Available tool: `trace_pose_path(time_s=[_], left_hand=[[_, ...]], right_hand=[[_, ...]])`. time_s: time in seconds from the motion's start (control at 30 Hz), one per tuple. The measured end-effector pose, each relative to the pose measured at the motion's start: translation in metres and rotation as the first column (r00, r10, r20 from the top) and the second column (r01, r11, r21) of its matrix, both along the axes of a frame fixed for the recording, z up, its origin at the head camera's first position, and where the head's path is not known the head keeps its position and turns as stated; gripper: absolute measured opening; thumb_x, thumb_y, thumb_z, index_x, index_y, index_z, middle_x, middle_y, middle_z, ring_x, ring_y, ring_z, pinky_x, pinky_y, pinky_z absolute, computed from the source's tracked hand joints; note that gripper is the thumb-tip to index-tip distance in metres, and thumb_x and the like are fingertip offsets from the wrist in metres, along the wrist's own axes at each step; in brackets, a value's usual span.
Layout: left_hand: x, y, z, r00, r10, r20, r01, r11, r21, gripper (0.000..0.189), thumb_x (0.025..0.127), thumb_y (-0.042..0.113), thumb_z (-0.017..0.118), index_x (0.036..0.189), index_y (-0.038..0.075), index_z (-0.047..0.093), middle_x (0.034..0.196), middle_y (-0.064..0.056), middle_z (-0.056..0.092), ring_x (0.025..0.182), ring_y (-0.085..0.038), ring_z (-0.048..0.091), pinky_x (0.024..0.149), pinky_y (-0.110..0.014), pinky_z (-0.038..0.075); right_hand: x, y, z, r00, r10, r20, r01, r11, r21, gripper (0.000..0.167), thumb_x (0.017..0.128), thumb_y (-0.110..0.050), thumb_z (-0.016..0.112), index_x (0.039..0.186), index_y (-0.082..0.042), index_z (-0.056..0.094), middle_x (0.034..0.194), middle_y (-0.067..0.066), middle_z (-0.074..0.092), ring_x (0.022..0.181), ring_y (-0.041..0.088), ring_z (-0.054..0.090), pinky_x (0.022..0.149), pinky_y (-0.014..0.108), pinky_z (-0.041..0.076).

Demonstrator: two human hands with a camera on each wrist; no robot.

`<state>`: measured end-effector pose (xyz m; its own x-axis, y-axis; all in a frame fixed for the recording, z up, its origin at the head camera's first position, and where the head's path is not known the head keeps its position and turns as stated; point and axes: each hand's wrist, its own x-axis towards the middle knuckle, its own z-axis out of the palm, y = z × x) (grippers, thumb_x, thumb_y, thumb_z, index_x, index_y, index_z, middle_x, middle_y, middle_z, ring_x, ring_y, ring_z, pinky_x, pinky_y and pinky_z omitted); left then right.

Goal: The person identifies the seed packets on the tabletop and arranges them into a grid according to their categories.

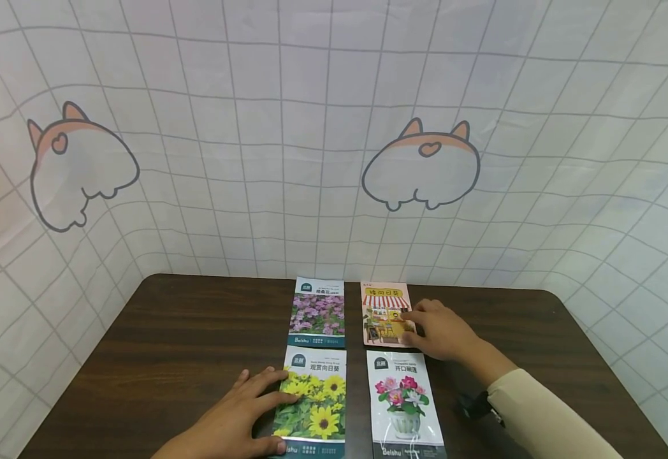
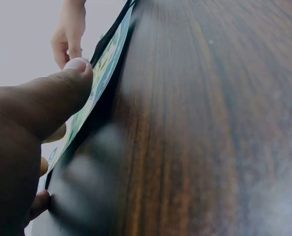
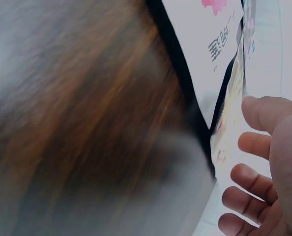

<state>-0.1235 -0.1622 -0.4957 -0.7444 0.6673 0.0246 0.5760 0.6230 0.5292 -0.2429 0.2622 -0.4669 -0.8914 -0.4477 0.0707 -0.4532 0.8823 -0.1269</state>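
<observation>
Two rows of flat seed packets lie on the dark table. My left hand (image 1: 233,417) rests its fingers on the left side of the packet with yellow sunflowers (image 1: 324,424), thumb near its lower edge. In the left wrist view the thumb (image 2: 70,86) lies over this packet's edge. My right hand (image 1: 440,331) is at the right side of the pink packet with a striped awning (image 1: 384,299). Its fingers (image 3: 254,182) are spread and slightly bent in the right wrist view; whether they touch the packet I cannot tell.
A packet with purple flowers (image 1: 318,312) lies at the back left of the group. Nearest my right forearm is a white packet with a potted flower (image 1: 405,427). The wooden table (image 1: 167,338) meets a white grid-patterned cloth (image 1: 311,191) behind and at both sides.
</observation>
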Motion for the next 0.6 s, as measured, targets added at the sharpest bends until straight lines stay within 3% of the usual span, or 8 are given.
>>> trace_pose_path(time_s=[0.37,0.6], left_hand=[[0.001,-0.002,-0.002,0.998,-0.016,-0.058,0.015,1.000,-0.012,0.066,0.091,0.068,0.062,0.148,0.037,0.054,0.159,-0.002,0.040,0.149,-0.040,0.031,0.112,-0.075,0.020],[0.000,-0.002,0.002,0.999,-0.008,-0.036,0.008,1.000,0.003,0.065,0.091,0.067,0.063,0.148,0.039,0.053,0.161,-0.003,0.037,0.148,-0.039,0.031,0.112,-0.075,0.019]], right_hand=[[0.014,0.025,0.006,0.998,-0.003,-0.055,0.002,1.000,-0.010,0.044,0.095,-0.036,0.075,0.131,-0.012,0.071,0.116,0.010,0.062,0.105,0.030,0.058,0.088,0.053,0.053],[0.020,0.044,0.011,0.997,-0.003,-0.071,0.001,1.000,-0.030,0.044,0.095,-0.034,0.075,0.133,-0.012,0.070,0.117,0.010,0.061,0.106,0.032,0.058,0.088,0.055,0.052]])
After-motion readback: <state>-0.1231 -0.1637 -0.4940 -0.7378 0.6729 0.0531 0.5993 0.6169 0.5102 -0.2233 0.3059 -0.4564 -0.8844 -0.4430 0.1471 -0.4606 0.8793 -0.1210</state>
